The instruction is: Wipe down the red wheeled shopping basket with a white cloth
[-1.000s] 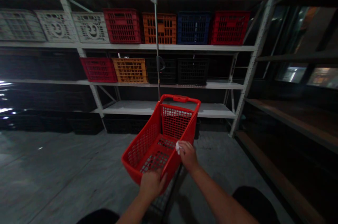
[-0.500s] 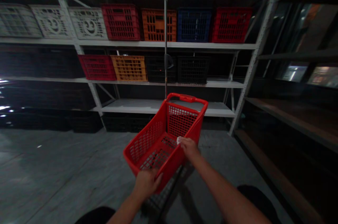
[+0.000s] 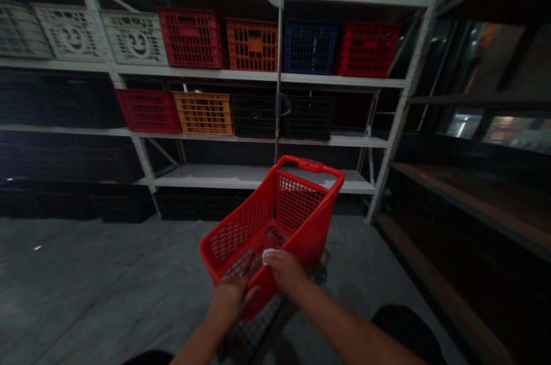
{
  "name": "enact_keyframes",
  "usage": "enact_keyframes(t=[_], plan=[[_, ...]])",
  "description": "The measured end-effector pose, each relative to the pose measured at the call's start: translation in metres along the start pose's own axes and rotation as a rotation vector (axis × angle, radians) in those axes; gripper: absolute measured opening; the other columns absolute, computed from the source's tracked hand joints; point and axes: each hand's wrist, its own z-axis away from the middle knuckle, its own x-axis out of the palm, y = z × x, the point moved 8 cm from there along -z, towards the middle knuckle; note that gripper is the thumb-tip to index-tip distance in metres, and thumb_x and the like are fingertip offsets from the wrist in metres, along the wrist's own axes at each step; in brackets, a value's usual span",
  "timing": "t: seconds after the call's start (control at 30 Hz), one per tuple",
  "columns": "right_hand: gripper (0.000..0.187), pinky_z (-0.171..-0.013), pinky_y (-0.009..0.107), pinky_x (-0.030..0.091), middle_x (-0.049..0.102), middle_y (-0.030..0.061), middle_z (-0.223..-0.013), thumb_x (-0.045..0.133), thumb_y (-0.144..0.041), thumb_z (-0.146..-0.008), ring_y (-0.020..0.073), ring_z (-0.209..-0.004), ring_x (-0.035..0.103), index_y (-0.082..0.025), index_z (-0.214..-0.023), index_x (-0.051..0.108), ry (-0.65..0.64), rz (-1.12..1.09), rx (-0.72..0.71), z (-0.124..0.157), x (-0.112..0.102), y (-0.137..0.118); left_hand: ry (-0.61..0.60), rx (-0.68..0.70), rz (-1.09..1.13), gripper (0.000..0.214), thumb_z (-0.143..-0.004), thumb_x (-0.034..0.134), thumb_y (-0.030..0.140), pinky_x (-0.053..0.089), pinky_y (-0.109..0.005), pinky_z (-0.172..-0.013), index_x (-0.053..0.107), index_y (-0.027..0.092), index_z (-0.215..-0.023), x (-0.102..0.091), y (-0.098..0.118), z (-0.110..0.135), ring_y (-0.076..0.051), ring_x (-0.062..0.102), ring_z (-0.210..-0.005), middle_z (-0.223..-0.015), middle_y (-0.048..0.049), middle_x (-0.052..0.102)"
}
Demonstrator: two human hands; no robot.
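A red plastic shopping cart (image 3: pixel 314 233) with mesh walls stands in front of me, its handle toward the shelves. My left hand (image 3: pixel 228 299) is closed over the rim at the cart's near end, thumb on the outside. Pinched in my right hand (image 3: pixel 286 270) is a small white cloth or wipe (image 3: pixel 268 255), mostly covered by the fingers. It lies against the top edge of the cart's near right side, close to my left hand. I see nothing inside the basket.
Behind the cart, a white shelving rack (image 3: pixel 241 177) holds several plastic crates, among them an orange crate (image 3: pixel 253 46) and a blue crate (image 3: pixel 310 46). A pole (image 3: pixel 279 66) with a flat panel rises by the cart's handle. More shelves (image 3: pixel 465 204) line the right side.
My right hand has slid with the white cloth along the cart's rim, toward me and left, nearer my left hand. The left hand still grips the rim. The view has shifted slightly.
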Motion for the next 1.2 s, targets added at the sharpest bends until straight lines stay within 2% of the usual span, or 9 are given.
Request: enact_keyframes(t=[0.17,0.23,0.33,0.5,0.6,0.8,0.93,1.1,1.2], plan=[[0.029,-0.086,0.032,0.046,0.067,0.0033,-0.096,0.044,-0.006,-0.074,0.0153,-0.093,0.060,-0.020,-0.087,0.066,0.160,0.072,0.286,-0.017,-0.077,0.099,-0.048,0.044,0.028,0.050,-0.083,0.024,0.051,0.043,-0.030,-0.071,0.061,0.018,-0.077,-0.007,-0.009,-0.003,-0.019,0.058,-0.073,-0.070,-0.0079,0.064],[0.028,-0.086,0.034,0.046,0.067,0.0049,-0.095,0.044,-0.008,-0.074,0.0169,-0.091,0.061,-0.019,-0.086,0.066,0.235,0.082,0.393,-0.018,-0.089,0.115,-0.078,0.048,0.025,0.052,-0.084,0.020,0.051,0.043,-0.030,-0.070,0.061,0.019,-0.078,-0.009,-0.012,-0.004,-0.019,0.058,-0.073,-0.071,-0.0075,0.064],[0.026,-0.082,0.031,0.047,0.068,0.0066,-0.090,0.043,-0.009,-0.075,0.0171,-0.085,0.062,-0.017,-0.083,0.066,0.235,0.069,0.409,-0.018,-0.060,0.088,-0.097,0.047,0.015,0.053,-0.085,0.017,0.049,0.042,-0.029,-0.070,0.060,0.018,-0.080,-0.012,-0.014,-0.005,-0.019,0.058,-0.073,-0.072,-0.0069,0.064],[0.027,-0.084,0.027,0.045,0.067,0.0056,-0.090,0.045,-0.004,-0.073,0.0154,-0.088,0.060,-0.019,-0.082,0.066,0.146,0.010,0.194,-0.015,0.012,0.009,-0.102,0.101,0.025,0.051,-0.087,0.016,0.046,0.041,-0.028,-0.069,0.060,0.019,-0.085,-0.007,-0.018,-0.005,-0.018,0.057,-0.074,-0.075,-0.0060,0.065],[0.029,-0.083,0.027,0.046,0.067,0.0039,-0.092,0.046,-0.003,-0.073,0.0144,-0.088,0.061,-0.020,-0.086,0.067,0.134,-0.015,0.175,-0.017,-0.005,0.023,-0.109,0.119,0.054,0.054,-0.086,0.015,0.048,0.041,-0.028,-0.069,0.060,0.019,-0.079,0.002,-0.032,-0.001,-0.017,0.056,-0.073,-0.074,-0.0057,0.064],[0.029,-0.085,0.037,0.047,0.067,0.0081,-0.095,0.047,-0.004,-0.072,0.0187,-0.092,0.061,-0.017,-0.088,0.067,0.269,0.148,0.329,-0.024,-0.098,0.107,-0.098,0.086,0.093,0.057,-0.082,0.020,0.056,0.040,-0.028,-0.071,0.060,0.018,-0.070,-0.004,-0.065,0.006,-0.017,0.056,-0.072,-0.071,-0.0062,0.064],[0.032,-0.088,0.038,0.045,0.066,0.0084,-0.098,0.043,-0.005,-0.075,0.0184,-0.095,0.059,-0.017,-0.095,0.066,0.290,0.134,0.253,-0.022,-0.075,0.083,-0.116,-0.076,0.003,0.062,-0.079,0.019,0.062,0.041,-0.031,-0.064,0.060,0.017,-0.069,-0.020,-0.057,-0.009,-0.020,0.059,-0.067,-0.068,-0.0092,0.064],[0.038,-0.092,0.039,0.043,0.063,0.0097,-0.105,0.040,-0.004,-0.075,0.0188,-0.102,0.055,-0.017,-0.103,0.062,0.257,0.097,0.180,-0.026,-0.021,0.028,0.049,-0.170,0.010,0.052,-0.087,0.014,0.044,0.042,-0.029,-0.062,0.055,0.016,-0.102,-0.028,-0.013,-0.042,-0.019,0.061,-0.072,-0.079,-0.0113,0.066],[0.038,-0.088,0.033,0.045,0.065,0.0063,-0.101,0.041,-0.002,-0.073,0.0174,-0.097,0.057,-0.019,-0.100,0.064,0.177,0.108,0.169,-0.035,-0.019,0.020,0.090,-0.196,-0.019,0.052,-0.087,0.014,0.045,0.042,-0.030,-0.063,0.057,0.016,-0.096,-0.024,-0.011,-0.051,-0.020,0.061,-0.072,-0.078,-0.0121,0.065]])
